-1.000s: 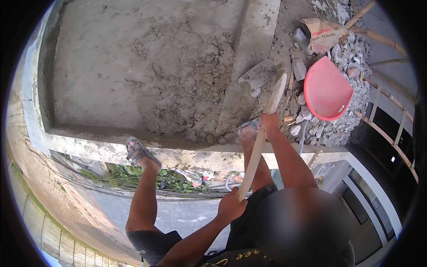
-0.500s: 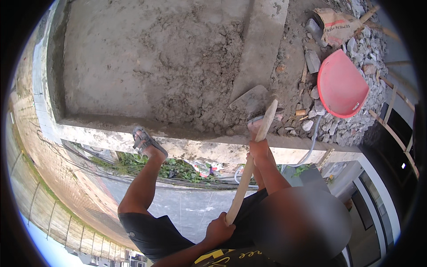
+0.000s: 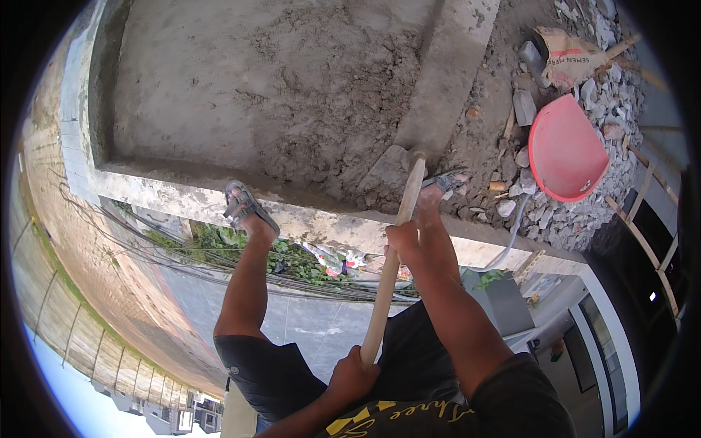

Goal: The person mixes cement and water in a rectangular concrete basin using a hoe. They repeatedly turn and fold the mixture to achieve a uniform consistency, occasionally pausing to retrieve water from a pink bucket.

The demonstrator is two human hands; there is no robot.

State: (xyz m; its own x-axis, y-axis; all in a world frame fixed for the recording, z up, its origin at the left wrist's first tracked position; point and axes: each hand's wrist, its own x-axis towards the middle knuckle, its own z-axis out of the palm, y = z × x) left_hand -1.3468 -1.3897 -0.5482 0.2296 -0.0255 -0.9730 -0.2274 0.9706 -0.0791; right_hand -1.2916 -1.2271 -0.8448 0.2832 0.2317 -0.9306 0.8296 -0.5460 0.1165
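I hold a hoe by its long pale wooden handle (image 3: 385,299). My left hand (image 3: 354,377) is closed round the handle's lower end, near my shirt. Farther up, my right hand (image 3: 403,241) wraps round the shaft, just over the wall's edge. The hoe's flat, mud-coated blade (image 3: 385,174) lies at the near edge of the wet grey mortar (image 3: 321,109), beside my right foot. Some of the blade's edge blends into the mortar, so its depth there is hard to tell.
My sandalled feet stand at a low concrete wall (image 3: 314,214). Right of the mortar run a concrete strip (image 3: 445,80) and a rubble heap (image 3: 577,212). On the heap lie a red plastic piece (image 3: 568,150) and a torn paper sack (image 3: 569,60). Plants and cables lie below the wall.
The hoe's blade and handle top have shifted left, and my right hand has moved left with the shaft. Both hands keep their grip. My view has shifted slightly.
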